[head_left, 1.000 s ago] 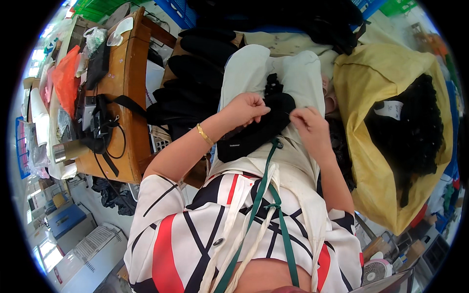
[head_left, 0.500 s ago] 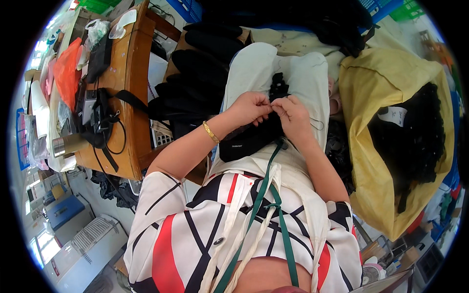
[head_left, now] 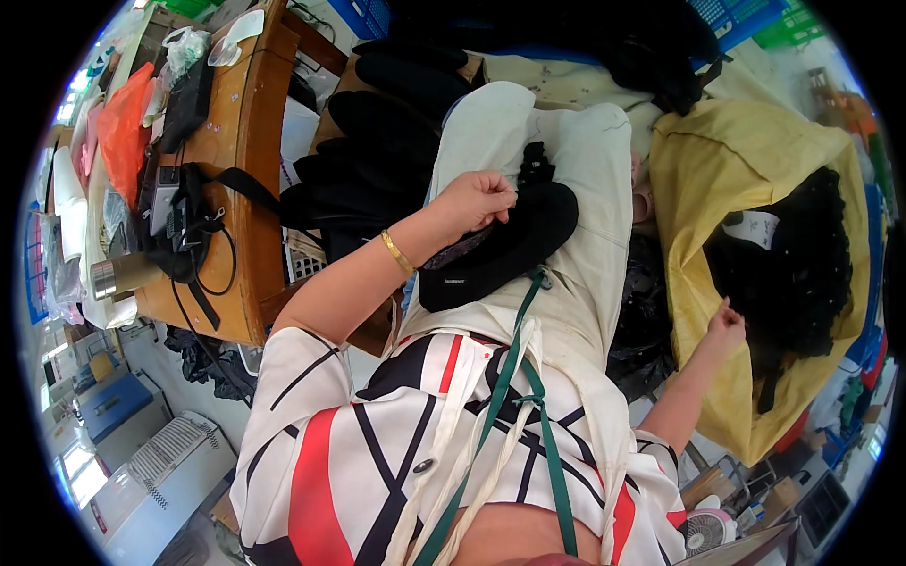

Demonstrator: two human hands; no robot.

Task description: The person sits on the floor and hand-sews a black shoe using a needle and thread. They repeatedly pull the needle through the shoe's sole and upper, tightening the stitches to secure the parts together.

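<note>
Across my lap lies a curved, padded black fabric piece (head_left: 510,255) with a small pale label. My left hand (head_left: 479,202) is closed at its upper left edge, fingertips pinched together; what they grip is too small to make out. A narrow dark strip (head_left: 535,165) rests just beyond the piece, between my knees. Off to the right, my right hand (head_left: 725,328) is at the near side of a yellow cloth bag (head_left: 684,203). Its fingers are drawn together, and whatever they may hold cannot be made out. Inside the bag is a heap of black pieces (head_left: 802,274).
Several black padded pieces (head_left: 377,127) are stacked left of my knees. Farther left stands a wooden table (head_left: 241,123) with a red plastic bag (head_left: 125,132) and a black strapped bag (head_left: 193,217) on it. Black plastic bags (head_left: 642,311) sit between my lap and the yellow bag.
My right hand has left the black piece and moved right to the yellow bag. My left hand has stayed near the piece, which now shows its full curve.
</note>
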